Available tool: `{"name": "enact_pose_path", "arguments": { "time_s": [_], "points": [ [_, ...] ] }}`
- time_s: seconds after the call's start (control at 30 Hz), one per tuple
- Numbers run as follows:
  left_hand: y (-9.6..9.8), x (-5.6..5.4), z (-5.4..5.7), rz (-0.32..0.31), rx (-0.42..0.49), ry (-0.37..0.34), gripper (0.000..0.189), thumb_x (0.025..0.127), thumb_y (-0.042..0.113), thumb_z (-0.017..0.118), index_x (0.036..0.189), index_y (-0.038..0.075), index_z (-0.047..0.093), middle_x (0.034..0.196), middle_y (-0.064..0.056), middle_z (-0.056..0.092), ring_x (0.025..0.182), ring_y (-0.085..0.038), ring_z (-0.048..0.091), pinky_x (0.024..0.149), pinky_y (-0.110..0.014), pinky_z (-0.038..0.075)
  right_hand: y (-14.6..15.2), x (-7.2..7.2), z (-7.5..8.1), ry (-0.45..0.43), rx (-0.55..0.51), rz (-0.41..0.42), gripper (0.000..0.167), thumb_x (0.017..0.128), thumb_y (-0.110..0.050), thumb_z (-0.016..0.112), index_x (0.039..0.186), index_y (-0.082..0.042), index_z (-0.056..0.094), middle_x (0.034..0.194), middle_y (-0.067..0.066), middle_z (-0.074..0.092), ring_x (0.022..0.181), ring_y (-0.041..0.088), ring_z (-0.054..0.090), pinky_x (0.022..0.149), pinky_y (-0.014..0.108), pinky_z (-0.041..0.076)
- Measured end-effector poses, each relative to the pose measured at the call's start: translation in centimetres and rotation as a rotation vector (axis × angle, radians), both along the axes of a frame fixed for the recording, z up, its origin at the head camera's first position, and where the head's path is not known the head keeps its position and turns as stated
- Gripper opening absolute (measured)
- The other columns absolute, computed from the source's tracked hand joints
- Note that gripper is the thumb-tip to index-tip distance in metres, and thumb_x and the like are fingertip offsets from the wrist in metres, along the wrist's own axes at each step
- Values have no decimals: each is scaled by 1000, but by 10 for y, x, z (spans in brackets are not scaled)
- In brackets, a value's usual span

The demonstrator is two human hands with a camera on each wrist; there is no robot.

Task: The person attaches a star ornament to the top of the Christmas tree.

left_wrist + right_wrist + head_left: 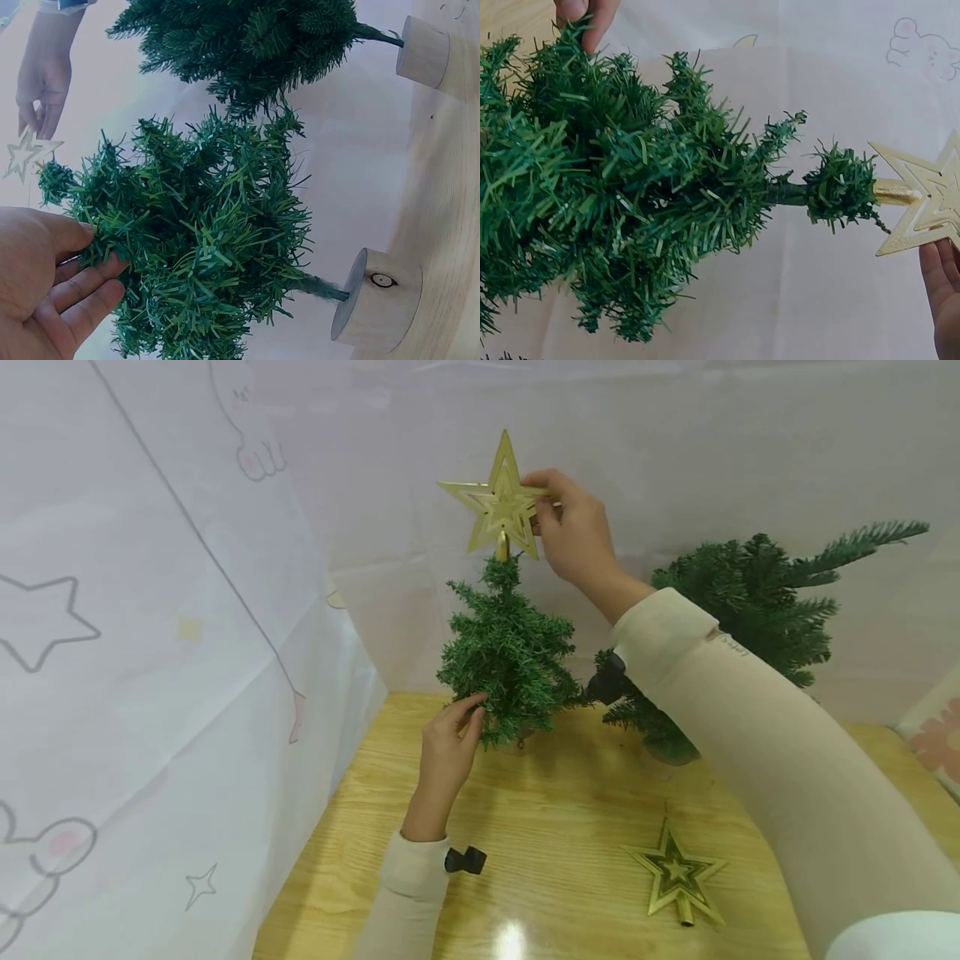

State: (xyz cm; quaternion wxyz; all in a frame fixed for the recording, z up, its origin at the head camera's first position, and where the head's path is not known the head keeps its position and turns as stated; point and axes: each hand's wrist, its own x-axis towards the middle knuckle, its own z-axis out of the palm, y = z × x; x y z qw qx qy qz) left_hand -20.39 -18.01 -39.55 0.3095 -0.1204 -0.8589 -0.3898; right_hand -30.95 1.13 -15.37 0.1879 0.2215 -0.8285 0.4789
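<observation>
A small green artificial Christmas tree (pixel 510 652) stands upright on a round wooden base (pixel 382 300). At its tip sits a gold star tree topper (pixel 504 503), its tube (pixel 897 192) at the top sprig. My right hand (pixel 576 531) pinches one side point of that star between thumb and fingers. Lower down on the tree's left side, my left hand (pixel 447 747) pinches a branch between thumb and fingertips. From the right wrist view, the left hand's fingertips (pixel 596 26) are at a branch's end, partly covered by needles.
A second, darker artificial tree (pixel 750 602) stands to the right on its own wooden base (pixel 424 51), partly behind my right sleeve. Another gold star topper (pixel 675 868) lies on the wooden table (pixel 555 877). Printed white cloth (pixel 187 693) hangs at the left and back.
</observation>
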Motion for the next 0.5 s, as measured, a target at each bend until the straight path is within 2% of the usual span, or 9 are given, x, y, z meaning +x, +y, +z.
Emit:
{"name": "enact_pose_path", "arguments": {
  "time_s": [0.23,0.5],
  "points": [
    [1,1,0,2,-9,-10,27,100,17,58,125,11,67,117,-9,65,100,-19,67,82,-25,56,0,-1,4,-1,76,5,38,107,-21,36,139,-30,54,132,1,56,101,8,65,58,28,47],
    [0,0,0,0,-12,5,27,100,17,58,124,11,67,116,-11,66,100,-20,67,82,-27,57,0,-1,7,2,101,0,38,107,-19,37,141,-28,53,129,3,58,99,9,66,61,26,49]
  ]
}}
